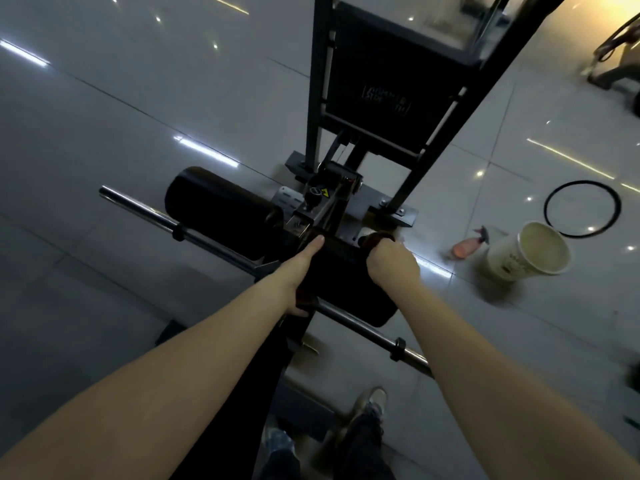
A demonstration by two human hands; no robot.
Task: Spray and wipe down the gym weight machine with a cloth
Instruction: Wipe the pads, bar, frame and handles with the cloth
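Machine (377, 74) stands on glossy tile floor (138, 98), seen from above, dark frame running up centre of view. Chrome bar (145, 211) crosses it diagonally from upper left to lower right. Black roller (214, 209) sits just behind the bar at left; flat black pad (349, 289) lies at centre between both arms.

Left hand (299, 275) is on the pad's left edge, thumb stretched forward along the top, fingers curled under the edge right by the bar; grip looks closed on the pad, though the fingertips are mostly hidden. Right hand (393, 263) is a fist clamped on a dark reddish cloth (375, 238), which is bunched and pressed against the frame just beyond the pad's far right corner.

Pinkish spray bottle (465, 247) is on the floor to the right, well apart from both hands, blurred, touching or just beside a cream bucket (502, 263). Whether it stands or lies, cannot tell. Black ring (581, 182) lies flat just behind the bucket. Person's shoe (372, 401) shows at the bottom edge, beside the machine's base.
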